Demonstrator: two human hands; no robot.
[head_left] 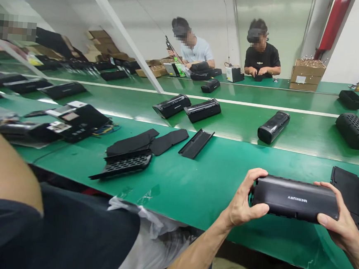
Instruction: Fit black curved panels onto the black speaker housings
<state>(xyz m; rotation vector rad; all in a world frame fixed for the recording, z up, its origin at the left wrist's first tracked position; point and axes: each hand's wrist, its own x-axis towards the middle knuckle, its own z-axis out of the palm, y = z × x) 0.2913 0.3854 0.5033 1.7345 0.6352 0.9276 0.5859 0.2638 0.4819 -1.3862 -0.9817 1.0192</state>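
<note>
- While gripped at both ends, speaker [295, 198] held roughly level over green bench [193, 197], "MERKURY" upside down on dark face; contact with bench hard to judge.
- Left hand [245, 197] closed on speaker's left end, thumb across front face, fingers curled over top edge.
- Right hand [337, 215] closed on right end, same grip; both ends and underside hidden by hands.
- Just beyond right hand, black sheet [348, 197], cut off by frame edge.
- Left along bench, grille panel [124, 165], two foam pads [132, 142], and long black cover [195, 144], all apart from hands.
- Further left, heap of black parts and wires [77, 122], partly overlapped and hard to sort.
- Farther across, row of speakers [273, 127], [356, 131], rightmost cut off.
- Below bench edge, white plastic bag [146, 239], mostly out of view.
- Foreground left, nearby person's bare arm [6, 166] and black sleeve [50, 228], covering bench corner.
- Far side, two seated people [192, 44], [262, 48]; their hands too small to read. Cardboard box [307, 74] beside them.
</note>
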